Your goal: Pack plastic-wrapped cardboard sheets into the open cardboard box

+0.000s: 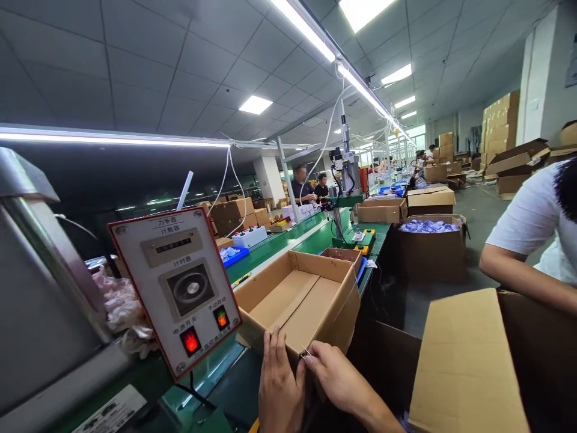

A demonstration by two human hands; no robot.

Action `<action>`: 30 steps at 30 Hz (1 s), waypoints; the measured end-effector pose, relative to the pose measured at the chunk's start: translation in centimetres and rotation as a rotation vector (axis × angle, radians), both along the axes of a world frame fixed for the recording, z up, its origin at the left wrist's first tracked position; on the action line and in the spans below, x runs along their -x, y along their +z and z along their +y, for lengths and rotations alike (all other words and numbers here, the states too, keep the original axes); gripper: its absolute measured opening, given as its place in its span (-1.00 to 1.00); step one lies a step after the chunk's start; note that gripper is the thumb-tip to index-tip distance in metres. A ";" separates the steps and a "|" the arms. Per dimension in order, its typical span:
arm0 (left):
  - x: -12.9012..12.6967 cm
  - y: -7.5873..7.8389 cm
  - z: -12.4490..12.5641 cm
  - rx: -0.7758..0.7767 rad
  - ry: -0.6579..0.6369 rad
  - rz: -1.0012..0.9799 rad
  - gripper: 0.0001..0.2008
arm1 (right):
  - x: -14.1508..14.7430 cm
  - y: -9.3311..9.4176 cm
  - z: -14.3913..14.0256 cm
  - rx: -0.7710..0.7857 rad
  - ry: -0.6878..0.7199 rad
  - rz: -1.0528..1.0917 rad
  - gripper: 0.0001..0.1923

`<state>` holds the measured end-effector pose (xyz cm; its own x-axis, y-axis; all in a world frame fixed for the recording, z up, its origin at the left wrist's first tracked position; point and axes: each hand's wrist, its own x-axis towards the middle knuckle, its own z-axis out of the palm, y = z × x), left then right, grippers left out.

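Just below the near corner of an open cardboard box (341, 313), my right hand (340, 376) pinches a small dark part (303, 355) with a thin pale strand sticking out of it. What exactly the part is, I cannot make out. Beside it, the fingers of my left hand (280, 385) are stretched out against the near wall of the box. The left thumb points up close to the small part; whether it touches is unclear. The flat bottom of the box shows its seam.
A control panel (175, 288) with lit red switches stands at left. Behind the box, a press machine (347, 174) sits on the green bench (311, 240). At right are a carton flap (469, 355), a co-worker's arm (527, 270) and a carton of purple pieces (430, 246).
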<state>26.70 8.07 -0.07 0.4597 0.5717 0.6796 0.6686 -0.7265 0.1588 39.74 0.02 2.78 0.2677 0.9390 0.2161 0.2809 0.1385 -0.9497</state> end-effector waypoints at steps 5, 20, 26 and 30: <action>0.1 0.5 0.0 0.011 0.004 0.030 -0.53 | 0.6 -0.8 0.4 0.039 0.057 0.173 -0.84; 0.2 0.9 -1.5 0.104 0.022 -0.006 -0.50 | 0.9 0.1 -1.3 0.294 0.274 0.610 -0.74; 0.1 0.7 -1.8 0.135 0.019 -0.041 -0.49 | 1.3 0.2 -1.7 0.324 0.266 0.679 -0.58; 0.1 0.5 -2.0 0.151 0.029 -0.057 -0.48 | 1.8 0.2 -1.7 0.324 0.248 0.697 -0.45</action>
